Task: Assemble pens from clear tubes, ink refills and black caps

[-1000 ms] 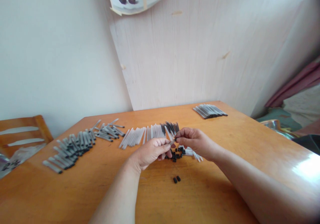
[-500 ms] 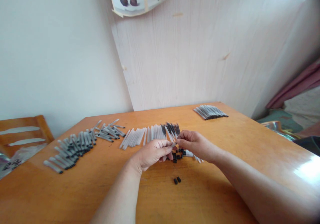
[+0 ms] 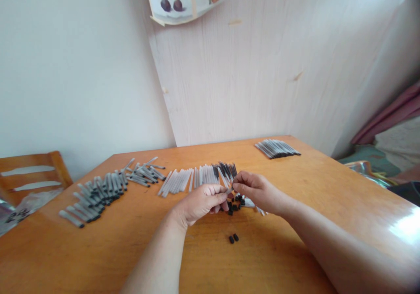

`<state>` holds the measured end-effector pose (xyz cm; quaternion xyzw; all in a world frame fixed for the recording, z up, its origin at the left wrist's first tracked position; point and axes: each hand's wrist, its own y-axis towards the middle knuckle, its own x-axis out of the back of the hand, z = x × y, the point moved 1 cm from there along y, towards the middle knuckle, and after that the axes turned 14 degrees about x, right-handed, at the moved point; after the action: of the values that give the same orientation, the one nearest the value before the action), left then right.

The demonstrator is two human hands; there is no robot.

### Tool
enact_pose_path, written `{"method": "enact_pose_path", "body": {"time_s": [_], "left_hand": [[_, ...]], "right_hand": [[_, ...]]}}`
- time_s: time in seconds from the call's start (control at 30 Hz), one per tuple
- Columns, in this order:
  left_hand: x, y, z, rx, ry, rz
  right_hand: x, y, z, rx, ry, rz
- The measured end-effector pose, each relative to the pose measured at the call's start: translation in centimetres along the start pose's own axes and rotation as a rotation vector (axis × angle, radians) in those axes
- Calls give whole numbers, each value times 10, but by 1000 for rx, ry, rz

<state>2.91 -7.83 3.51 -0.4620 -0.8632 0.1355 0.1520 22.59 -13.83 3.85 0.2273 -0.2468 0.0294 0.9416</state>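
Note:
My left hand (image 3: 202, 203) is closed on a whitish pen barrel (image 3: 229, 191), its end poking out past the thumb toward the right. My right hand (image 3: 260, 192) pinches thumb and fingers together right at that end. Whatever lies in the pinch is small, dark and mostly hidden. Below and between the hands is a heap of short black plugs (image 3: 235, 207), with two more black plugs (image 3: 233, 238) nearer me. Beyond my fingers lie a row of white barrels (image 3: 179, 182) and several thin dark-ended sticks (image 3: 229, 169).
Grey pens with black ends (image 3: 98, 192) lie in piles at the left of the wooden table (image 3: 203, 263). A neat stack of similar pens (image 3: 277, 148) lies at the back right. A wooden chair (image 3: 61, 169) stands at the left, and a wall rises behind the table.
Both hands stay together around the barrel's end, with only a slight shift of the fingers. The whole view has moved a little; the piles look unchanged.

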Motion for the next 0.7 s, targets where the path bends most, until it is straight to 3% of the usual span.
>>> {"method": "enact_pose_path", "body": {"time_s": [0.2,0.5,0.7], "left_hand": [[-2,-2,-2,-16,40,15],[-1,-2,-3,6,5,8],[-3,-2,-2,1,29,17]], "right_hand": [[-9,0,-8,-3,-159,23],[1,0,-1,39,-55,8],[-6,0,-7,-4,-182,27]]}}
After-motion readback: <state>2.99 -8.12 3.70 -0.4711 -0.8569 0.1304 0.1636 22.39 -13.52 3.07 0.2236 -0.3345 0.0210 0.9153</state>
